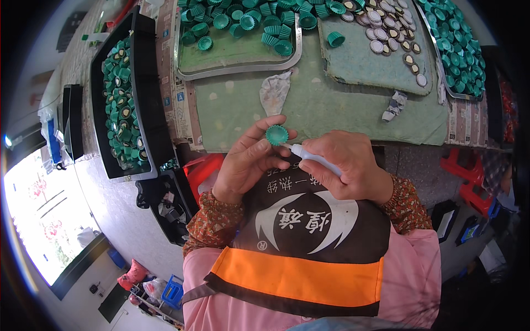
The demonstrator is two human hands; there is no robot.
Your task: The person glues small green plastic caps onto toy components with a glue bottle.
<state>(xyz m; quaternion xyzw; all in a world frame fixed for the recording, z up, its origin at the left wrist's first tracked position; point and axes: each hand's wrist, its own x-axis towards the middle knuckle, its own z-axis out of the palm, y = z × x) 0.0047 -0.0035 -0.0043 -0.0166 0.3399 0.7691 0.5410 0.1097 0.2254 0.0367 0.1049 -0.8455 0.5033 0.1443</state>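
My left hand (pixel 246 160) pinches a small green fluted cap (pixel 276 135), its hollow side turned up toward me. In my right hand (pixel 348 165) is a white squeeze bottle (pixel 323 160), gripped along its body. The bottle's thin nozzle points left and meets the lower edge of the cap, or comes very close to it; I cannot tell which. Both hands are just in front of the near edge of the green cloth (pixel 232 110). Whether anything is coming out of the nozzle is too small to see.
Loose green caps lie on a metal-rimmed tray (pixel 243 67) ahead and a tray (pixel 469 97) at far right. Round white-and-brown discs (pixel 381 34) lie on a padded board (pixel 359 71). A black bin (pixel 144 83) at left holds filled caps. A stained rag (pixel 275 91) lies ahead.
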